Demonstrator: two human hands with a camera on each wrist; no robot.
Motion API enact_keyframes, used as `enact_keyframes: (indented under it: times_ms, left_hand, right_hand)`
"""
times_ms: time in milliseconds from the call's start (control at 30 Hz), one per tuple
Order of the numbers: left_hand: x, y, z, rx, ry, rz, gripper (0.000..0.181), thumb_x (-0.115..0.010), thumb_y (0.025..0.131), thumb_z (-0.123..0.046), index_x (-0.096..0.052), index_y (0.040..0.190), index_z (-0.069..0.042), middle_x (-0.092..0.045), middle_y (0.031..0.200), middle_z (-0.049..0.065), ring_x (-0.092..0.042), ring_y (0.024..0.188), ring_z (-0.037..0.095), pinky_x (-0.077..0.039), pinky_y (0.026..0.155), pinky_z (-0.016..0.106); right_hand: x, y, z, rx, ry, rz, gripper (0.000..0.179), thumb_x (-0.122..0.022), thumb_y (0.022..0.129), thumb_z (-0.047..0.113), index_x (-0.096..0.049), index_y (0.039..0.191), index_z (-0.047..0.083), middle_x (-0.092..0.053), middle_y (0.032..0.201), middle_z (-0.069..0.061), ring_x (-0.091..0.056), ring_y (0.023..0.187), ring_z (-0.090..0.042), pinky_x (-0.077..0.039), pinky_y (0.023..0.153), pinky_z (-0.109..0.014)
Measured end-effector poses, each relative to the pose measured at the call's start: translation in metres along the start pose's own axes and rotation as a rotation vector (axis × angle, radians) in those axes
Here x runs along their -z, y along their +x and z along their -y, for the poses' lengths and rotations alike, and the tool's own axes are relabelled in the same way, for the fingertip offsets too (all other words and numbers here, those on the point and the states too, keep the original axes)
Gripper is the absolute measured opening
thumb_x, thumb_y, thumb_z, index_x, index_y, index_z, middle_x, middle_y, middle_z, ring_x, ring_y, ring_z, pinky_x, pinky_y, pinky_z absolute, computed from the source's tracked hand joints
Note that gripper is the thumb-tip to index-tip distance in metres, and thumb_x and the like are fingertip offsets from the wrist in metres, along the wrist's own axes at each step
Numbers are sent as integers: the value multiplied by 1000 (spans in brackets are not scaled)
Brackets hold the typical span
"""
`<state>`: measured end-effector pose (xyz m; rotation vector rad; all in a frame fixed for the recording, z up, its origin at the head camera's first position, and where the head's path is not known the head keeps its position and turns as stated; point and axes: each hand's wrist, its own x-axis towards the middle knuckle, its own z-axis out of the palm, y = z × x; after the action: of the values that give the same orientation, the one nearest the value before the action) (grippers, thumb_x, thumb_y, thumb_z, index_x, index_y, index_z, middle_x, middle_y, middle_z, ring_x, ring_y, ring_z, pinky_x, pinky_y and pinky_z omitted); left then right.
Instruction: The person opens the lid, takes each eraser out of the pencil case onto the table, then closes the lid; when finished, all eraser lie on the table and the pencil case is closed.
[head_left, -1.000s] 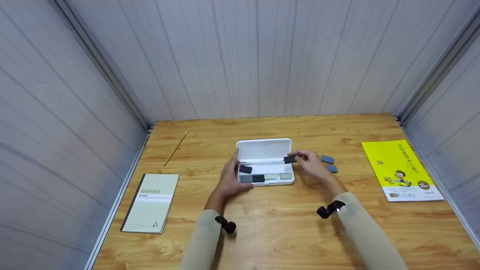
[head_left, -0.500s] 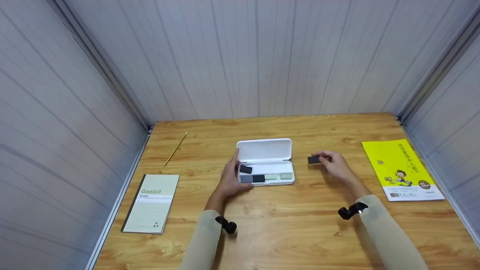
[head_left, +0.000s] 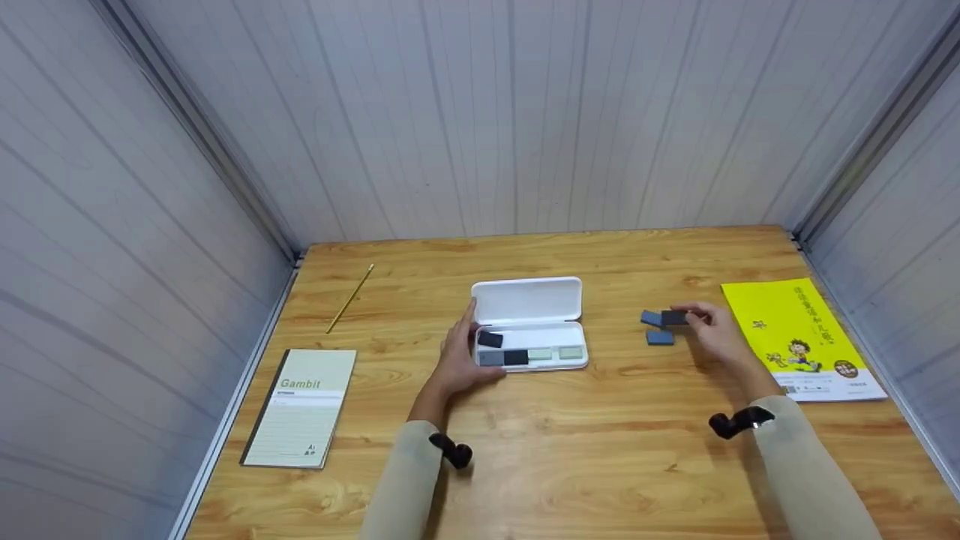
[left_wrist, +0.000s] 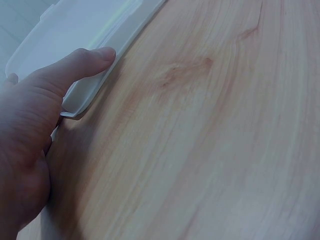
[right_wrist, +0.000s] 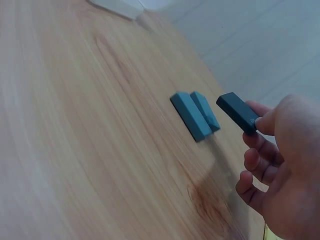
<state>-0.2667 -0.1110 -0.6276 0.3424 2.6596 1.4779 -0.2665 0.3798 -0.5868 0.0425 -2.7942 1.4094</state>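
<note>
My right hand (head_left: 724, 337) pinches a black eraser (right_wrist: 237, 111) between thumb and fingertips, raised over the table at the right. Close below it lie two blue erasers, one tilted (head_left: 651, 318) and one nearer the front (head_left: 660, 338). A white pencil case (head_left: 527, 302) stands with its lid up. My left hand (head_left: 459, 361) grips its left end, the thumb (left_wrist: 90, 62) on the front rim and the fingers along the side. Inside, a black eraser (head_left: 490, 340) lies at the back left; grey (head_left: 491, 358), black (head_left: 516, 357) and pale green (head_left: 539, 354) blocks line the front.
A notebook (head_left: 300, 409) lies at the left, with a thin yellow pencil (head_left: 350, 298) behind it. At the right is a yellow book (head_left: 795, 337), partly under my right forearm. Pale panel walls (head_left: 480, 112) stand around the wooden table (head_left: 555, 450).
My right hand has carried the black eraser out from above the pencil case, rightward to the blue erasers. The left hand has stayed on the case.
</note>
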Motion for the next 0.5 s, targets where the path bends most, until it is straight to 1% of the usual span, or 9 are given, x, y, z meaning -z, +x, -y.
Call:
enact_keyframes:
  times_ms: [67,133,200,367,500]
  left_hand:
    - [0,0,0,-1,1,0,147,-107,71,-31,-12,183,-26,-60,153,15,-48,151,34,-22,134,63]
    - [0,0,0,-2,6,-2,147,-107,71,-31,-12,183,-26,-60,154,16,-47,152,35,-22,135,63]
    - [1,0,0,-1,11,-3,147,-107,71,-31,-12,183,-27,-60,155,16,-47,153,35,-21,136,63]
    - [1,1,1,7,14,1,146,-106,72,-32,-10,183,-30,-58,157,16,-46,154,34,-20,136,63]
    - [0,0,1,10,14,2,147,-106,72,-33,-10,183,-31,-58,156,14,-46,153,33,-22,135,62]
  right_hand:
    - [4,-1,-4,-15,-6,-10,37,-49,117,6,-70,146,-5,-68,143,-34,-52,102,-8,-43,86,-17]
    - [7,-1,-7,-30,-10,-6,38,-48,117,7,-69,147,-5,-66,147,-34,-51,104,-8,-42,86,-18]
    - [9,-2,-9,-50,-19,6,40,-46,118,9,-68,149,-4,-65,150,-33,-51,107,-12,-41,87,-18]
    - [11,-2,-12,-111,-11,42,43,-41,120,11,-64,154,-1,-60,155,-31,-50,118,-26,-41,88,-21]
    - [9,-1,-14,-117,-20,52,43,-40,120,10,-64,154,-1,-58,156,-33,-50,124,-32,-40,92,-23]
